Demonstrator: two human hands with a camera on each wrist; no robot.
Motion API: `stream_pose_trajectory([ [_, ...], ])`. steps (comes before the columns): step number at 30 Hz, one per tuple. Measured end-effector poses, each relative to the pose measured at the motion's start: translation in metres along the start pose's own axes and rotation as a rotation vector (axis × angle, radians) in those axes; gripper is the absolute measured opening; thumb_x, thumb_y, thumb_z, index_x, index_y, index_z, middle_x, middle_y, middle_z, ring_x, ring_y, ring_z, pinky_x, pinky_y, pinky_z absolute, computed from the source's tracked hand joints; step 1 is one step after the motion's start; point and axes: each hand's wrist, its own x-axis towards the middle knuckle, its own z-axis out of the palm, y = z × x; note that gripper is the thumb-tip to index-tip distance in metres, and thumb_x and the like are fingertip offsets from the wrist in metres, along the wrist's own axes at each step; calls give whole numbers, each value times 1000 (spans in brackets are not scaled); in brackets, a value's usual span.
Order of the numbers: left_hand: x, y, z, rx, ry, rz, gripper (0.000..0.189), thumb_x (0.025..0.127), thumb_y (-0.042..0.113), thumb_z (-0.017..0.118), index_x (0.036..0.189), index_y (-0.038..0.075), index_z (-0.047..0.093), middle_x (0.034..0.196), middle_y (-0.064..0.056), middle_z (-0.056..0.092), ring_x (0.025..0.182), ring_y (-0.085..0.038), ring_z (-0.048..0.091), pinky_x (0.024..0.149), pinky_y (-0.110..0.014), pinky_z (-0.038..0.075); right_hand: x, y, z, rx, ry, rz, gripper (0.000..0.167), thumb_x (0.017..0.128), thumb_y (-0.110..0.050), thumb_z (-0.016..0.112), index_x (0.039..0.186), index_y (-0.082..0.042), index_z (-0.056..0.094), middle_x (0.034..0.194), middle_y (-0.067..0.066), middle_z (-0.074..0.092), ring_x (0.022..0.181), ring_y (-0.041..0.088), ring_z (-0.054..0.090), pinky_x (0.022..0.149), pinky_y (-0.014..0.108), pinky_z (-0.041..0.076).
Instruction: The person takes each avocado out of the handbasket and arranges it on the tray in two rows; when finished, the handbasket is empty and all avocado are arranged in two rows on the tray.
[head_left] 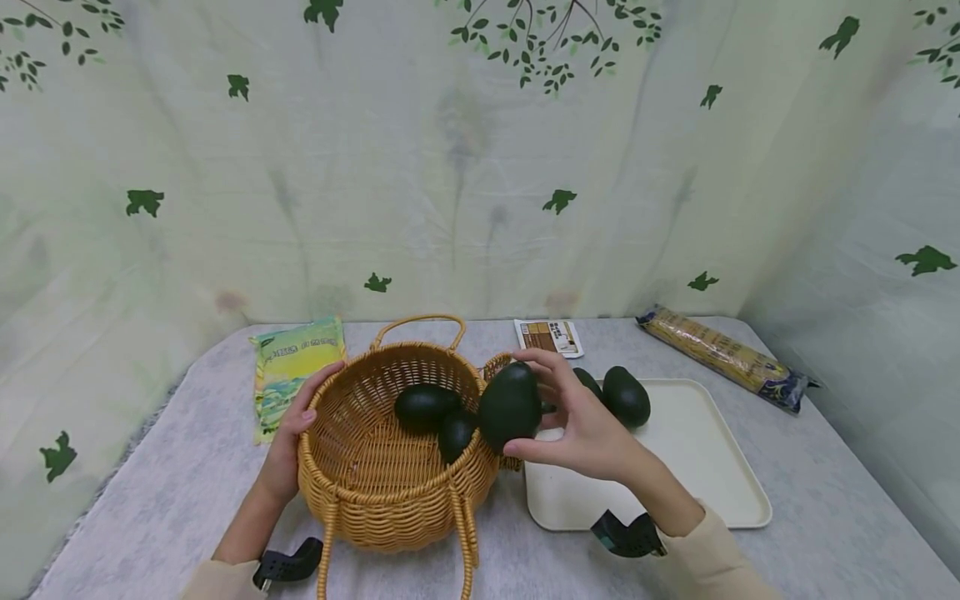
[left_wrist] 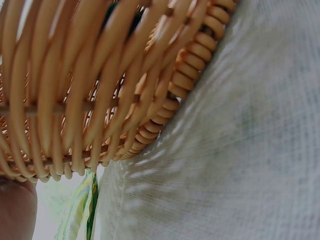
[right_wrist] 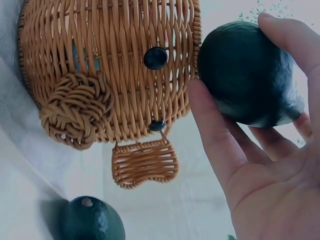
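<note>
A brown wicker basket [head_left: 390, 521] with loop handles stands before me. My left hand [head_left: 283, 454] grips its left rim. Inside lie two dark green avocados, one on its side [head_left: 426, 407] and another [head_left: 454, 437] against the right wall. At the right rim my right hand [head_left: 581, 425] holds a further avocado [head_left: 510, 408] between thumb and fingers. The right wrist view shows this avocado [right_wrist: 245, 75] beside the basket's woven side [right_wrist: 125, 75], with its black button eyes and knotted wicker nose. The left wrist view shows mostly basket weave [left_wrist: 75, 90].
On the right is a cream tray [head_left: 705, 467], with two avocados, one in front [head_left: 626, 397], the other partly hidden by my hand. A yellow-green packet [head_left: 288, 358] lies behind my left hand. Farther back are a small brown-and-white packet [head_left: 550, 338] and a long noodle-like package [head_left: 720, 354].
</note>
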Motion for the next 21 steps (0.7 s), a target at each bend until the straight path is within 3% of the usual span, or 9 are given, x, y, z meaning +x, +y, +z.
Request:
stream_pose_trajectory([
  [8,-1,1,1,2,18,-9,61,103,20,23,163,8,26,157,-5,35,143,-20,39,106,-25,42,-11,1,-8,-40,28,-31,87,84,-4,84,156,-13,36,145,15,52,119,34,65,81,37,61],
  [15,-1,2,1,7,19,-2,60,103,19,23,162,7,26,157,-5,36,142,-20,39,106,-25,42,-20,3,-12,-68,53,-2,88,84,-7,85,156,-27,39,145,11,50,121,34,65,81,35,61],
  [21,0,2,2,14,28,-16,60,103,20,23,162,8,27,156,-5,36,142,-20,40,105,-24,43,-28,9,-13,-101,74,20,89,84,-9,85,157,-29,38,144,12,50,120,35,66,81,35,61],
])
